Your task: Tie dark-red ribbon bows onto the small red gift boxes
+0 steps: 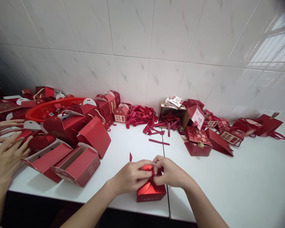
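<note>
Red box (pixel 150 191) lies at 6 o'clock under the fingers (pixel 144 173), and left hand (pixel 130 177) and right hand (pixel 172 173) both pinch its top.

**Clear counter to the right, clutter to the left**

Right of the small red box (pixel 151 190), the white counter (pixel 251 177) lies bare. Left of it, open red boxes (pixel 73 164) and a co-worker's hands (pixel 4 158) block passage. Behind it lie loose ribbon strips (pixel 159 142).

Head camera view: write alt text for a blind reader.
A person's left hand and right hand pinch the top of a small red box on a white counter. More red boxes and red ribbons lie along the tiled wall; another person's hands reach in at left.
</note>
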Motion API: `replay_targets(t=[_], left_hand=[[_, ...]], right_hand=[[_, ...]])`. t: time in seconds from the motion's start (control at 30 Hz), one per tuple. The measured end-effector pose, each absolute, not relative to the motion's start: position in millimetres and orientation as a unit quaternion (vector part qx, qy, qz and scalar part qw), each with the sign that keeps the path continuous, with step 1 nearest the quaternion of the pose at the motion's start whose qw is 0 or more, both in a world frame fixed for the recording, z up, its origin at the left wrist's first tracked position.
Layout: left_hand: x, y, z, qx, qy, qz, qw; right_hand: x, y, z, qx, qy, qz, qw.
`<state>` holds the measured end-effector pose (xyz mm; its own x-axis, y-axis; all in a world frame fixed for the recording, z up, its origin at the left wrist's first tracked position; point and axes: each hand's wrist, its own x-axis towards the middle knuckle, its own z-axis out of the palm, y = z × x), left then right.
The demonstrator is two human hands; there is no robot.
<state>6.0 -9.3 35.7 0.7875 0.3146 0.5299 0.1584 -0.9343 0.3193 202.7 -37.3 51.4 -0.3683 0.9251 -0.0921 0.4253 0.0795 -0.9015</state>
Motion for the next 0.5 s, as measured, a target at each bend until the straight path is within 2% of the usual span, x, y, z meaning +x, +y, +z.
replay_targets(t=[0.1, 0.3, 0.4, 0.5], left_hand=[[8.4, -1.6, 34.4, 0.923, 0.116, 0.325, 0.173], [-1.9, -6.3, 32.9, 0.879, 0.203, 0.367, 0.229], [-12.3, -9.6, 38.9, 0.876, 0.276, 0.324, 0.228], [-13.0, -11.6, 41.6, 0.861, 0.314, 0.268, 0.296]], right_hand=[[201.9, -36.7, 52.1, -0.479, -0.705, 0.454, 0.257], [208.8, -47.8, 51.1, -0.495, -0.718, 0.385, 0.303], [213.8, -55.4, 48.3, -0.524, -0.726, 0.311, 0.32], [211.4, -58.8, 41.0, -0.53, -0.735, 0.251, 0.339]])
